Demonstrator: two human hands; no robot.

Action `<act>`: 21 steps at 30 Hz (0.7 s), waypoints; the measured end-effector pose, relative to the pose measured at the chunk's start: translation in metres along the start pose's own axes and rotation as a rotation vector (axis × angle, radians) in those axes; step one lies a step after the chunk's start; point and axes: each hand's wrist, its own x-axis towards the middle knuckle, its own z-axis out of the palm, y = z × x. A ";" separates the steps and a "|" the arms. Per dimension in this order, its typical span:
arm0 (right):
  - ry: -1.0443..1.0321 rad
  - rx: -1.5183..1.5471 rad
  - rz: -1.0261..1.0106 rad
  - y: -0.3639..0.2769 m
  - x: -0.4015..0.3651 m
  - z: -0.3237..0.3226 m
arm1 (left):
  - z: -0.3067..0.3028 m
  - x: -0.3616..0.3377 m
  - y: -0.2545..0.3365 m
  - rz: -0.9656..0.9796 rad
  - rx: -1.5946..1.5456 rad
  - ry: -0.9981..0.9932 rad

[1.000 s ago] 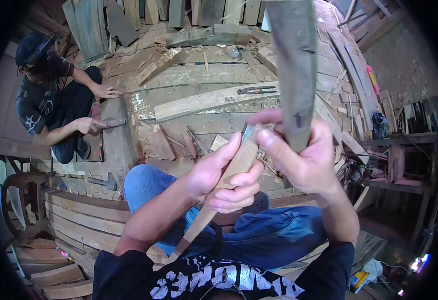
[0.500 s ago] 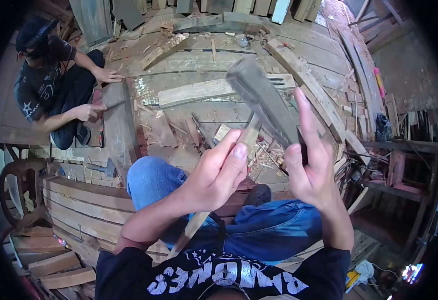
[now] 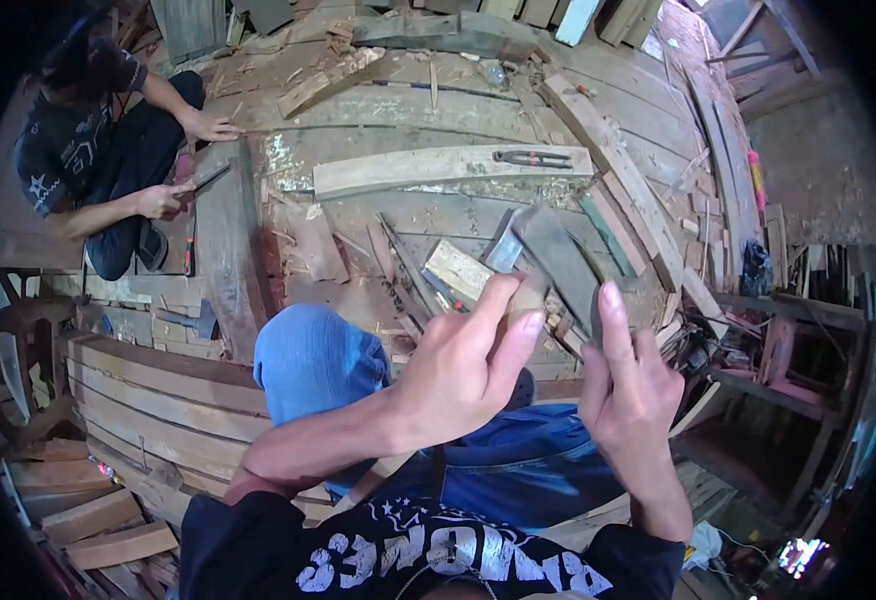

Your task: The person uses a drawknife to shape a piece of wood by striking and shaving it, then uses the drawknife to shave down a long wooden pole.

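My left hand (image 3: 463,370) is closed around a slim wooden stick (image 3: 528,297), whose tip pokes out past the thumb; its lower part runs behind my wrist toward my lap. A broad, dark machete (image 3: 563,255) is in my right hand (image 3: 633,390), its wide blade pointing away from me. My index finger lies stretched along the blade's base, and the handle is hidden in the palm. The blade sits just right of the stick's tip. Beyond my left fingertips a pale wood block (image 3: 458,268) lies on the floor among chips.
Pliers (image 3: 533,158) rest on a curved plank (image 3: 388,175). Long beams (image 3: 608,150) lie to the right. A co-worker (image 3: 88,150) sits at far left, holding a tool over a dark board (image 3: 228,240). A hatchet (image 3: 203,318) and slatted wood (image 3: 158,385) are at left.
The machete has come down and away from its raised, blurred position. My left hand has shifted right with the stick, and the co-worker's lower hand has moved slightly left.
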 end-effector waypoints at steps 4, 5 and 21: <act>0.063 -0.076 -0.092 0.006 0.012 0.010 | -0.001 0.006 0.008 -0.109 -0.047 -0.086; 0.113 -0.096 -0.088 0.006 0.006 0.012 | -0.003 0.008 0.008 -0.100 -0.056 -0.096; 0.219 -0.035 -0.181 0.019 -0.004 0.013 | -0.010 0.010 0.012 -0.297 -0.387 -0.304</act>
